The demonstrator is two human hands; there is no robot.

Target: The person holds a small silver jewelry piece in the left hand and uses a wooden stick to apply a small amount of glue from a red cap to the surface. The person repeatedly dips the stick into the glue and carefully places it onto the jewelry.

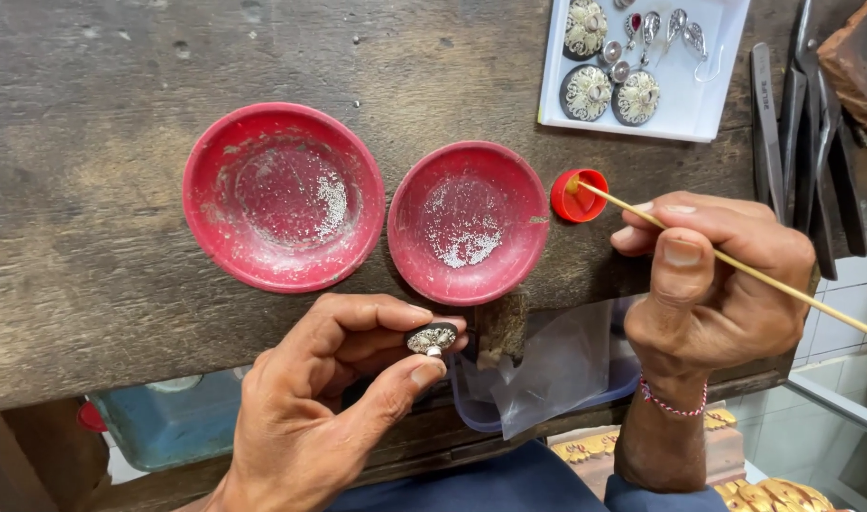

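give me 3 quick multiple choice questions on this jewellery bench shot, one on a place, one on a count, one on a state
1. Where is the stick's tip?
A. in the small red cap
B. in the large dish
C. on the tray

2. How many red dishes lie on the bench?
A. one
B. two
C. three

3. What is the left hand doing?
A. resting open
B. pinching a small oval ornament
C. holding tweezers

Answers: 1 A, the tip held by the right hand sits in the cap. 2 B, a larger dish and a smaller dish. 3 B, thumb and fingers grip the ornament.

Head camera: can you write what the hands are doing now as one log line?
left hand: holds small oval ornament | right hand: holds thin stick, tip in red cap | two red dishes with tiny beads
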